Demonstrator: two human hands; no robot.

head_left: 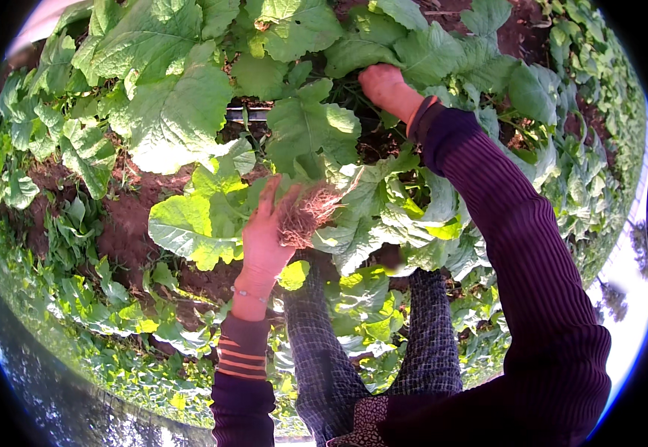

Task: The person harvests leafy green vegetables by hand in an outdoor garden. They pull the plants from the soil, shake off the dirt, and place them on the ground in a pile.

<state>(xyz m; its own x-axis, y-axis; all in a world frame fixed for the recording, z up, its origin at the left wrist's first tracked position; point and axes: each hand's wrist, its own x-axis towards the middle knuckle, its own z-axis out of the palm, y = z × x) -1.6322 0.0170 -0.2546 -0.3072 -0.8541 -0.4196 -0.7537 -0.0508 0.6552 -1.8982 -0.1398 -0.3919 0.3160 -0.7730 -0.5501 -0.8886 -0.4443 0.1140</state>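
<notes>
My left hand [262, 237] is closed around a bunch of uprooted weeds, whose tangled reddish fibrous roots [312, 215] stick out to the right. A beaded bracelet [248, 294] circles that wrist. Farther ahead, my right hand [384, 86] reaches down among broad green leaves near the base of a leafy vegetable plant [366, 47]. Its fingers are curled and partly out of sight, so what they hold is hidden. Thin grassy stems show just left of it. Between the hands spreads a large toothed leaf [315, 131].
A dark drip-irrigation tube [248, 114] runs across the soil under the leaves. Reddish-brown soil [134, 223] shows between plant rows at left. My legs [324, 335] stand among low plants. Dense foliage [597, 112] lines the right side.
</notes>
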